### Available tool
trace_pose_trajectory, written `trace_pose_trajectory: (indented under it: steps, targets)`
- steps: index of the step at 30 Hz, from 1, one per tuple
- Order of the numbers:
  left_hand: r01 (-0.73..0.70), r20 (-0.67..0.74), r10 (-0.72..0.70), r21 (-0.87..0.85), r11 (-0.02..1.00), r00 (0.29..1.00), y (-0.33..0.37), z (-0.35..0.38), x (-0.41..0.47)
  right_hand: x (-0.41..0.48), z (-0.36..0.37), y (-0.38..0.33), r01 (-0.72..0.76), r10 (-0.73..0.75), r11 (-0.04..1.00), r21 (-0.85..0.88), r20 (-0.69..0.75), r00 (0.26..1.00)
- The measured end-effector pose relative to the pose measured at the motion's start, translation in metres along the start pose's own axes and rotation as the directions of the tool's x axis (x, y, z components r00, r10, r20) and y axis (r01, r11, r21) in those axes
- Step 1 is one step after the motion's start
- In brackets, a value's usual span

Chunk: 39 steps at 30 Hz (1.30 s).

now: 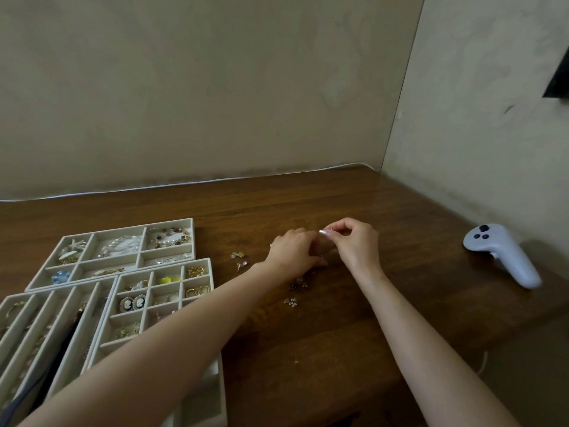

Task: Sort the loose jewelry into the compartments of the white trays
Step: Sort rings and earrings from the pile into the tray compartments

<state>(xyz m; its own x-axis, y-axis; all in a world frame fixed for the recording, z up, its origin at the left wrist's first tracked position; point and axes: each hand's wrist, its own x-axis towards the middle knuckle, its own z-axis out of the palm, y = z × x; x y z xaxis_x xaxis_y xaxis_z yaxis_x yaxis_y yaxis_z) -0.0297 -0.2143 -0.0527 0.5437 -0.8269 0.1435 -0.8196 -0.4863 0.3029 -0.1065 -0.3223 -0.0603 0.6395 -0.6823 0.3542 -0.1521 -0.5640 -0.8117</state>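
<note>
Both hands meet at the centre of the table point(308, 204); right hand point(357, 245) pinches a tiny sparkling piece point(328, 234), probably to inspect it; left hand point(292, 251) curls alongside, grip unclear; loose jewelry point(238, 260) lies beneath; white trays point(193, 241) wait at eight o'clock.

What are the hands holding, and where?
The right hand pinches a tiny piece between its fingertips, and it is too small to name. Whether the left hand grips it too cannot be told.
</note>
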Motion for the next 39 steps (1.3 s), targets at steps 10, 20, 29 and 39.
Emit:
trace_pose_trajectory:
  steps: [10, 20, 29, 39]
  targets:
    - [-0.055, -0.003, 0.055, 0.008, 0.998, 0.998, 0.001, -0.010, 0.003, 0.000, 0.000, -0.001, 0.022, -0.022, 0.999, 0.041, 0.014, 1.000]
    - [0.006, -0.109, -0.031, -0.220, 0.976, 0.994, -0.034, -0.060, -0.038, -0.013, -0.001, -0.014, 0.044, -0.063, 0.994, 0.101, 0.191, 0.980]
    - [0.198, -0.037, -0.240, -0.454, 0.869, 0.970, -0.076, -0.107, -0.124, -0.050, 0.008, -0.071, 0.006, -0.153, 0.950, 0.311, 0.451, 0.879]
    - [0.177, -0.203, -0.272, -0.390, 0.904, 0.941, -0.087, -0.114, -0.180, -0.111, 0.041, -0.136, 0.265, -0.311, 0.948, 0.178, 0.701, 0.642]
